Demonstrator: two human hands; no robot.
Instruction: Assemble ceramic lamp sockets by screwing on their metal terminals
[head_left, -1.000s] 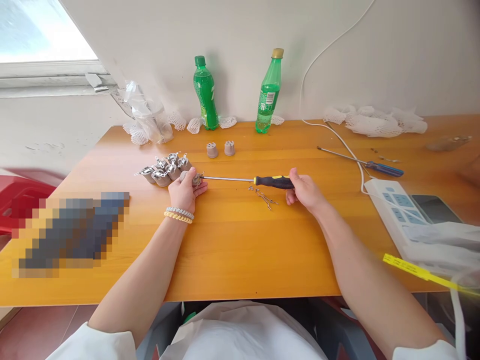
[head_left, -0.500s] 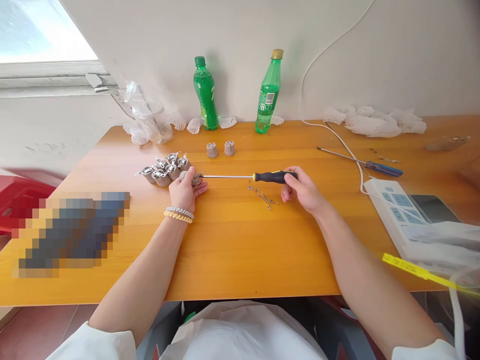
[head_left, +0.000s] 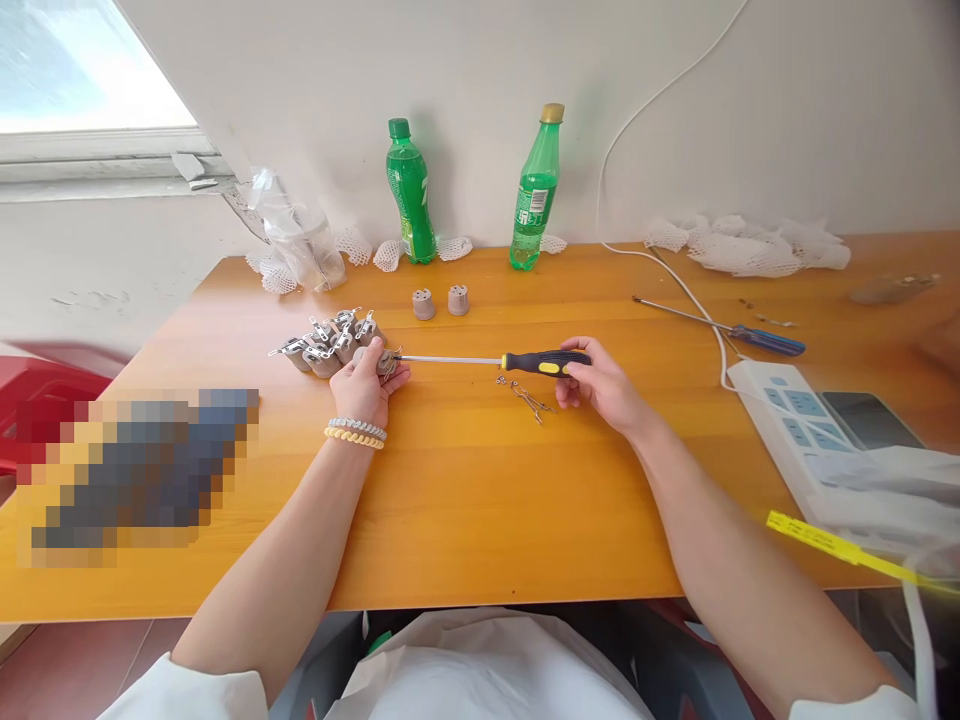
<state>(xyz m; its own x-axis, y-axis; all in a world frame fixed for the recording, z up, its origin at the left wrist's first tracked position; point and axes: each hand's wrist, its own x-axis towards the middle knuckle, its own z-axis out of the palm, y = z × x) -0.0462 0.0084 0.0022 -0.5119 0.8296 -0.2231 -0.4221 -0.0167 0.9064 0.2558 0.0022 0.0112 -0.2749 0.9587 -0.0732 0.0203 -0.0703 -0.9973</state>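
Screwing, it seems — right hand [head_left: 600, 385] curled round screwdriver [head_left: 536, 362], left hand [head_left: 361, 394] pinching socket [head_left: 388, 366] — next turn needs holding still.

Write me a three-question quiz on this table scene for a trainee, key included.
1. What does the right hand hold?
2. True or false: the left hand holds a small grey-brown part.
3. Choose one. The cap on the bottle nearer the power strip is: A, green; B, gold; C, red.

Key: 1. A black-and-yellow screwdriver, by its handle. 2. True. 3. B.
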